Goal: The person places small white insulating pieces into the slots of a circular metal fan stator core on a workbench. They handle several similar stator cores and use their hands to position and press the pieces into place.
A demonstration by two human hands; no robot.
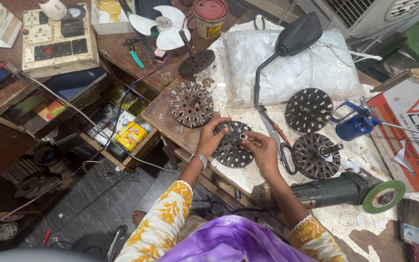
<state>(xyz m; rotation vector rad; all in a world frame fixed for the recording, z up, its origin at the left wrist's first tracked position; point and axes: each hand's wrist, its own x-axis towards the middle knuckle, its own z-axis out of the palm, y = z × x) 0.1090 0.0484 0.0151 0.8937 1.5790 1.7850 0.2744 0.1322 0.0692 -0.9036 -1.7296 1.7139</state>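
Both hands meet over a dark round slotted metal disc [231,144] lying flat near the front edge of the worn wooden table [170,116]. The left hand [211,138] is curled over the disc's left rim, fingers closed on it. The right hand [262,148] pinches a small pale strip at the disc's central hub, fingertips closed around it. Just right of the right hand lie steel scissors with black handles [278,140]. Three similar slotted discs lie around: one with white inserts [190,104] up-left, two dark ones [309,109] [316,155] to the right. A green-wheeled angle grinder [345,190] rests near the right forearm, a blue oil can [357,123] beyond
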